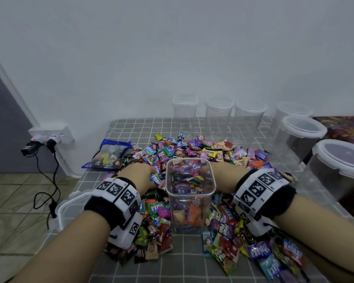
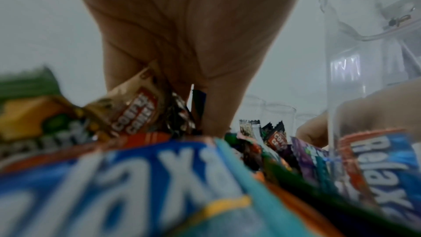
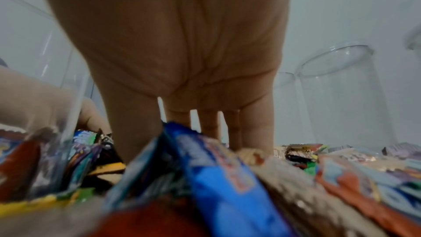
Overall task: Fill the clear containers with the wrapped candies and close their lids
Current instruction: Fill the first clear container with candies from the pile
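Left hand (image 1: 138, 172) flat on candies (image 1: 229, 221), fingers extended

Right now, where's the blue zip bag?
In the head view the blue zip bag lies at the far left edge of the candy pile, just beyond the left hand.

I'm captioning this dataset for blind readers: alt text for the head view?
Two hands, left hand and right hand, dig into a pile of wrapped candies either side of an open, part-filled clear container; empty lidded containers line the table's far edge.
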Demonstrator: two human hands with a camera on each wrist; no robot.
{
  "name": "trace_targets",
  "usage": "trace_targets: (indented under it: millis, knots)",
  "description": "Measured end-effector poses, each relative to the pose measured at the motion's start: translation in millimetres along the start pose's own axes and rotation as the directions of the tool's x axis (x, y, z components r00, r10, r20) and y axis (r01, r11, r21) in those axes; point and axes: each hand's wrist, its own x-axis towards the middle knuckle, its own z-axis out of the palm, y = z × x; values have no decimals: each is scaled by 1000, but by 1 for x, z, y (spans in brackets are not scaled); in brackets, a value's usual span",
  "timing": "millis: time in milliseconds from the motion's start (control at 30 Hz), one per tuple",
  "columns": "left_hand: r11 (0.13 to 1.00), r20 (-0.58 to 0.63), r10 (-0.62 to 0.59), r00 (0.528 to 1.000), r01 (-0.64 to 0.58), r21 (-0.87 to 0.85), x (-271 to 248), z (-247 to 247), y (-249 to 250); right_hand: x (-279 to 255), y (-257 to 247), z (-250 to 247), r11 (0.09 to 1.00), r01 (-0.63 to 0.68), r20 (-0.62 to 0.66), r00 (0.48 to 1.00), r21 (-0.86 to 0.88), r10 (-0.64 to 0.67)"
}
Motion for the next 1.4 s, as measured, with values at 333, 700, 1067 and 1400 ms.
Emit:
trace_targets:
  millis: [333,700,1067,1400]
  knots:
    - [997,-162,-9,987,-4,-83,-9,-9,3,2,5,2,997,-60,-132,989,50,67]
    - [955,-334,-73,940,-31,-296,-23,-20,11,-26,0,-24,958,30,-404,910,284,91]
    - [859,-482,-127,867,-147,-491,-49,-56,22,-66,-25,-61,856,346,-814,564,384,137]
    - [816,-535,-118,837,-226,-532,-63,-66,32,-90,-55,-38,721,546,-831,552,426,73]
